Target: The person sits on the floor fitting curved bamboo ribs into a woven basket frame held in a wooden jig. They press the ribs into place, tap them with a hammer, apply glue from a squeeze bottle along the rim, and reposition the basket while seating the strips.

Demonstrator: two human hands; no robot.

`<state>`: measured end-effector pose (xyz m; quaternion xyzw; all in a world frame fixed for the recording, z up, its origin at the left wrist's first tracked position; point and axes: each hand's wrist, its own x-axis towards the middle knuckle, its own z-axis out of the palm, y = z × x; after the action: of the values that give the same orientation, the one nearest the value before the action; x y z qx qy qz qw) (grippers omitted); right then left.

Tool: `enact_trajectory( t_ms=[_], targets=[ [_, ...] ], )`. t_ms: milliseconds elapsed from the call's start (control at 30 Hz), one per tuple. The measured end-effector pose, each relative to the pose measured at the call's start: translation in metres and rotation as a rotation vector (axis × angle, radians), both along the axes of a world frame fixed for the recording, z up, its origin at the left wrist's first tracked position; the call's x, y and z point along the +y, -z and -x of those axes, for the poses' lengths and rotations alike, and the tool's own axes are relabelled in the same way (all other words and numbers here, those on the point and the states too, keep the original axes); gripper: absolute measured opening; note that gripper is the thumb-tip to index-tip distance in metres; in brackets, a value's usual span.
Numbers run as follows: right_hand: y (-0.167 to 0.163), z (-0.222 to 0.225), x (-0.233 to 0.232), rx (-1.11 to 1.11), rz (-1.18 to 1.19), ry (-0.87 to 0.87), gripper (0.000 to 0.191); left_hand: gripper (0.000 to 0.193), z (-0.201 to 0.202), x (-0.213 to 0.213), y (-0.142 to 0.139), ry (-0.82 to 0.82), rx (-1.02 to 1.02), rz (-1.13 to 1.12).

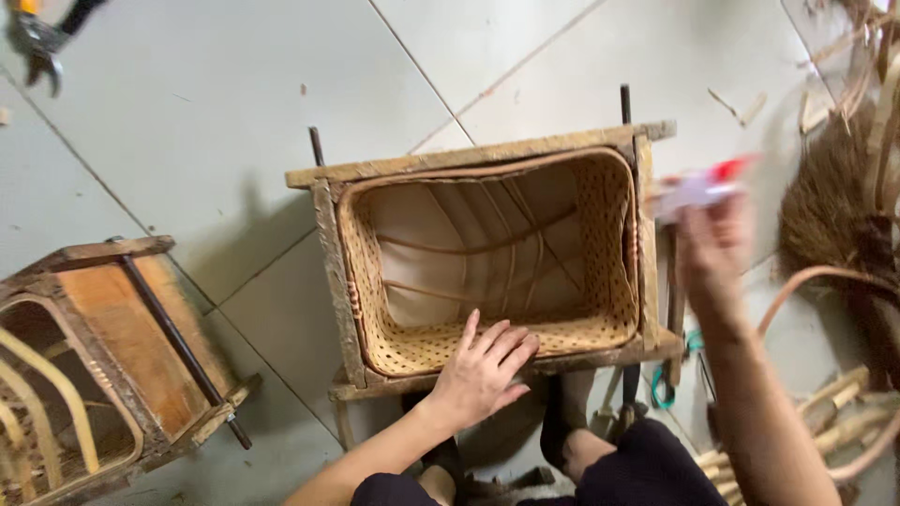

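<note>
Looking down on a pale tiled floor (187,141), seen from the head camera. Centre: a wooden frame (469,157) holding a woven basket (600,281), open side up, its cane ribs showing inside. At 8 o'clock from it, a second frame (112,328) with an unfinished basket, well apart. At 3 o'clock, a broom (830,215) and loose cane strips (844,412). At 11 o'clock, far corner, pliers (37,47) on the floor.

Left hand (483,370): flat, fingers spread, pressing the basket's near rim at 6 o'clock where weave meets frame. Grip open; nothing held, only steadying.

Right hand (712,248): raised just beside the frame's 3 o'clock edge, blurred with motion. Grip closed around a small white tube with a red tip (698,187), the tip pointing away from the basket.

Step in hand, as judged: bracing the basket while the tube is brought up. Any next move calls for a steady left press and the tip aimed at the rim.
</note>
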<state>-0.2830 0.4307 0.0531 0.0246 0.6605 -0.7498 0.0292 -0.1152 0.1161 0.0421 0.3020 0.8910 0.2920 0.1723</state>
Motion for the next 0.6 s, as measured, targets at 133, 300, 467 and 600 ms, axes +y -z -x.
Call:
enact_trajectory(
  t_ms=[133,300,467,600],
  targets=[
    [0.041,0.037,0.069,0.091,-0.176,0.212,0.046,0.069,0.037,-0.020,-0.015,-0.238,0.162,-0.179],
    [0.097,0.043,0.090,0.039,-0.686,0.444,0.052,0.064,0.057,-0.048,-0.035,-0.335,0.033,-0.110],
    [0.106,0.035,0.085,-0.045,-0.810,0.473,0.051,0.064,0.025,-0.026,-0.007,-0.086,0.217,-0.007],
    [0.098,0.012,0.085,0.000,-0.680,0.575,0.050,0.070,0.012,-0.029,0.016,-0.055,0.112,-0.048]
  ],
)
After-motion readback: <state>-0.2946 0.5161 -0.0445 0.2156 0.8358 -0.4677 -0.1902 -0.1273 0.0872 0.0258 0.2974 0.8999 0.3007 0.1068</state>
